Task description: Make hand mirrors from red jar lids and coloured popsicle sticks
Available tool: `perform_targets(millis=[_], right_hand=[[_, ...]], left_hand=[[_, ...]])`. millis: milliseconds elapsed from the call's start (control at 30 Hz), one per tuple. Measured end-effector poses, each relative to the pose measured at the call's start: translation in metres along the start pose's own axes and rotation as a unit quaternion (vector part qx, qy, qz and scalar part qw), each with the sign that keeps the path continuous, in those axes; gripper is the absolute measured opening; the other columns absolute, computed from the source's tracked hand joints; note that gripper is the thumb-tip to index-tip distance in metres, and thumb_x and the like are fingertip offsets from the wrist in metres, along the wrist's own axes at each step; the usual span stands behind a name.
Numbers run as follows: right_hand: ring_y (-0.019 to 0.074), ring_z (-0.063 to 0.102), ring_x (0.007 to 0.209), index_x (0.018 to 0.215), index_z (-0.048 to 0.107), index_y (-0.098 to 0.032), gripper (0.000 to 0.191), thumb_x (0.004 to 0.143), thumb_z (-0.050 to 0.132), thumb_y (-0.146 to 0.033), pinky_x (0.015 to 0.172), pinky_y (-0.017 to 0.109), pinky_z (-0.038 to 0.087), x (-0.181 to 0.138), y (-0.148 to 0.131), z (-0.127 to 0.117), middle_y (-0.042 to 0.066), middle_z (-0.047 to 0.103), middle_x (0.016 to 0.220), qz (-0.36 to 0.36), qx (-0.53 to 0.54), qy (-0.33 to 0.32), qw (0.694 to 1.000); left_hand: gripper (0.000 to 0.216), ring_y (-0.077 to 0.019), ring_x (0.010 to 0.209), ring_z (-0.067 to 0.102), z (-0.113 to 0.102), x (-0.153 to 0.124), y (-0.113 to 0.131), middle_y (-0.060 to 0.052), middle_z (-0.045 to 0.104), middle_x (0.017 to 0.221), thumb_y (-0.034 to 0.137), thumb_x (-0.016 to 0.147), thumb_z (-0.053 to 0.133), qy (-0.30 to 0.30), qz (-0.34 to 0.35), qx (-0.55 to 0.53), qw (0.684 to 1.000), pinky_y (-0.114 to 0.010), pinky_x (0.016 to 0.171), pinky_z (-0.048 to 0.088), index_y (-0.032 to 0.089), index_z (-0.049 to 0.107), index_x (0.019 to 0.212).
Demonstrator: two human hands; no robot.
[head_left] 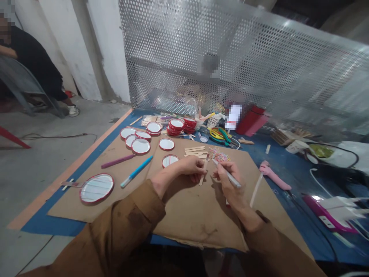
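Note:
My left hand (193,169) pinches a wooden craft stick (204,172) whose upper end is coloured dark red. In my right hand (232,184) is a pale grey marker (230,175), held like a pen, its tip close to the stick. Whether tip and stick touch, I cannot tell. Just beyond my hands lie several plain craft sticks (195,149) and a pile of thin coloured strands (220,155). A white disc with a red rim (170,160) is partly hidden behind my left forearm. All of this is over a sheet of brown cardboard (184,215).
At left, a red-rimmed disc with dark lines (97,188) has a stick handle. A blue pen (136,172), a purple pen (117,161) and several red-rimmed discs (141,146) lie beyond. Pliers (220,135) are at the back; a pink glue gun (275,177) and power strip (328,217) are right.

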State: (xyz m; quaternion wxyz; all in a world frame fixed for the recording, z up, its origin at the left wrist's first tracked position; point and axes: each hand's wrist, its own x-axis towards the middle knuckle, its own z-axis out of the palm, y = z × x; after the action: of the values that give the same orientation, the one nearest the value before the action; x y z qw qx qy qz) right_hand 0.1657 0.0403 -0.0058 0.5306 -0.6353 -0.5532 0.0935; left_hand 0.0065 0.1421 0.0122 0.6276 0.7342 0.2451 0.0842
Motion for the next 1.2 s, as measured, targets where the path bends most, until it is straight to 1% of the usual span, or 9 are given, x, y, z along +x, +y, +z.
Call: perform_targets(millis=[200,400,533,733,900,1067,1200], right_hand=[[0.0141,0.058,0.056,0.079,0.058,-0.021,0.025,0.091,0.055,-0.043,0.06,0.028,0.046,0.003,-0.007,0.002,-0.002,0.063,0.062,-0.044,-0.004,0.001,0.999],[0.0134,0.056,0.053,0.076,0.059,-0.021,0.027,0.09,0.055,-0.043,0.057,0.026,0.042,0.002,-0.013,0.001,-0.003,0.062,0.058,-0.035,-0.018,0.011,0.999],[0.0124,0.053,0.05,0.07,0.058,-0.02,0.028,0.09,0.056,-0.041,0.055,0.025,0.041,0.003,-0.017,0.001,-0.003,0.059,0.056,-0.043,-0.024,0.004,0.999],[0.0128,0.053,0.05,0.074,0.058,-0.02,0.025,0.089,0.055,-0.04,0.053,0.025,0.041,0.005,-0.015,0.003,-0.003,0.06,0.056,-0.037,-0.012,-0.013,0.999],[0.0133,0.055,0.051,0.073,0.058,-0.02,0.025,0.089,0.055,-0.039,0.055,0.025,0.042,0.006,-0.016,0.003,-0.003,0.06,0.055,-0.047,-0.013,-0.014,0.999],[0.0134,0.055,0.051,0.075,0.058,-0.02,0.026,0.09,0.054,-0.042,0.054,0.026,0.042,0.005,-0.019,0.003,-0.003,0.061,0.056,-0.045,-0.01,-0.023,0.999],[0.0133,0.056,0.051,0.077,0.058,-0.02,0.026,0.09,0.054,-0.042,0.054,0.026,0.043,0.004,-0.016,0.002,-0.003,0.061,0.057,-0.031,-0.009,-0.034,0.999]], left_hand=[[0.014,-0.0113,0.047,0.058,0.0,-0.001,0.003,0.003,0.059,0.052,0.022,0.085,0.055,-0.002,-0.018,0.013,1.0,-0.024,0.055,0.051,0.016,0.052,0.073],[0.019,-0.009,0.047,0.059,0.001,0.004,-0.003,0.004,0.058,0.051,0.022,0.087,0.055,0.004,-0.033,0.003,0.999,-0.019,0.053,0.048,0.016,0.051,0.071],[0.02,-0.0095,0.046,0.059,0.001,0.006,-0.005,0.004,0.059,0.051,0.022,0.088,0.056,0.0,-0.042,-0.019,0.999,-0.021,0.053,0.05,0.016,0.05,0.07],[0.02,-0.0094,0.045,0.059,0.001,0.006,-0.006,0.004,0.059,0.051,0.023,0.089,0.055,-0.01,-0.026,-0.035,0.999,-0.022,0.054,0.05,0.015,0.051,0.071],[0.019,-0.0083,0.044,0.058,0.001,0.007,-0.009,0.004,0.059,0.051,0.022,0.089,0.053,-0.004,-0.018,-0.004,1.0,-0.018,0.05,0.048,0.016,0.05,0.072],[0.02,-0.0085,0.046,0.058,0.0,0.005,-0.008,0.004,0.058,0.051,0.026,0.089,0.055,-0.004,0.002,0.014,1.0,-0.017,0.05,0.046,0.016,0.051,0.072],[0.022,-0.0091,0.046,0.058,0.0,0.006,-0.007,0.004,0.059,0.052,0.026,0.089,0.056,-0.008,-0.012,-0.006,1.0,-0.02,0.051,0.048,0.016,0.05,0.07]])
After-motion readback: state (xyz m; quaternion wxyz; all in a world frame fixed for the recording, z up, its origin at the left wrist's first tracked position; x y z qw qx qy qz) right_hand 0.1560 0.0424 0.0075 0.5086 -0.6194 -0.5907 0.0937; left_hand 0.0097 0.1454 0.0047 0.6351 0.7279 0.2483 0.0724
